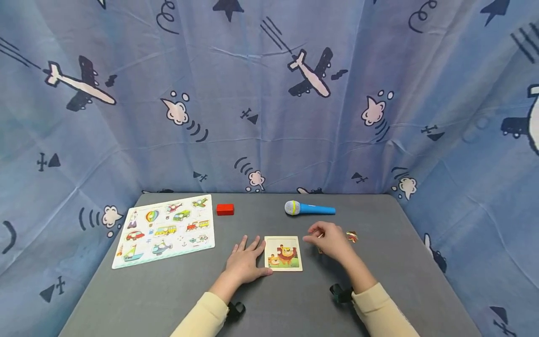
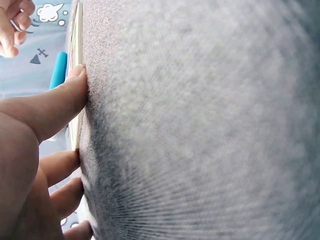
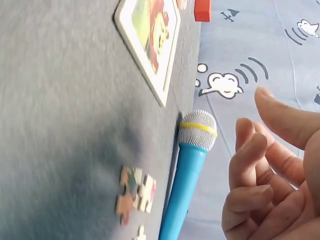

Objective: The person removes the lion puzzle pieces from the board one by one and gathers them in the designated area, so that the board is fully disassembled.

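A small wooden jigsaw tray [image 1: 284, 240] with a lion picture lies flat at the middle of the table. My left hand [image 1: 245, 263] rests beside its left edge, fingers spread; in the left wrist view the thumb [image 2: 60, 105] touches the tray's near edge. To the right of the tray, my right hand [image 1: 330, 239] is raised above the table, fingers loosely bent and thumb apart from them, with nothing between them in the right wrist view. Several loose jigsaw pieces [image 3: 146, 194] lie on the table below it, partly hidden by the hand in the head view.
Behind the right hand lies a blue toy microphone [image 1: 316, 209]. A red block [image 1: 225, 209] sits at the back, near a white board of vehicle pictures [image 1: 145, 224] on the left. Another jigsaw piece [image 1: 352, 237] lies right of the hand. A patterned curtain [image 1: 261, 117] hangs behind the table.
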Motion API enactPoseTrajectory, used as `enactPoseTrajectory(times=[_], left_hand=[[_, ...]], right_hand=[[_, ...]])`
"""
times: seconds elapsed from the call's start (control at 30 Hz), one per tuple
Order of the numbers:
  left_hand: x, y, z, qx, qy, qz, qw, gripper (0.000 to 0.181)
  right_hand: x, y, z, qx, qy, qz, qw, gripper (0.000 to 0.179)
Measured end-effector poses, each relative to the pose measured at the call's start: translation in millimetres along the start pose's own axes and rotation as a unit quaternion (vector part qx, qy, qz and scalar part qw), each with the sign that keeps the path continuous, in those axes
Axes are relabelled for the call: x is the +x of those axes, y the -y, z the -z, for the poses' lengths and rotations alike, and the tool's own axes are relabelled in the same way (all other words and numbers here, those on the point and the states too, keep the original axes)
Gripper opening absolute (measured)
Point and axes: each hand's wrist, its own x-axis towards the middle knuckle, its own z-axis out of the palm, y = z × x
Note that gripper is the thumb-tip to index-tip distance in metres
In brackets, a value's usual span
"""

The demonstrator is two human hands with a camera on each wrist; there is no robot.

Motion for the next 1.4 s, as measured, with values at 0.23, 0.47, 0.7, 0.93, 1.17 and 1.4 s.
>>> enactPoseTrajectory(times=[0.23,0.47,0.7,0.93,1.17,1.4], left_hand=[[-0.5,2.1,-0.2,-0.002,-0.003,0.0,1.0,0.089],[-0.2,0.9,0.4,0.001,-0.004,0.001,1.0,0.088],[0.0,1.6,-0.4,-0.004,-0.01,0.001,0.9999,0.088],[0.1,1.5,-0.1,-0.003,-0.011,-0.001,0.9999,0.088],[-1.6,1.2,-0.8,0.002,-0.012,0.002,0.9999,0.089],[-0.7,1.4,1.0,-0.002,-0.01,-0.003,0.9999,0.088]], right_hand=[[2.7,7,-18,0.031,0.033,0.002,0.999,0.023],[4.3,14,-41,0.048,0.059,0.006,0.9971,0.02],[9.4,18,-62,0.023,0.072,0.016,0.997,0.021],[12.4,17,-80,-0.048,0.082,0.018,0.9953,0.03],[14.5,20,-85,-0.065,0.099,0.001,0.993,0.031],[14.4,22,-85,-0.056,0.096,-0.01,0.9938,0.017]])
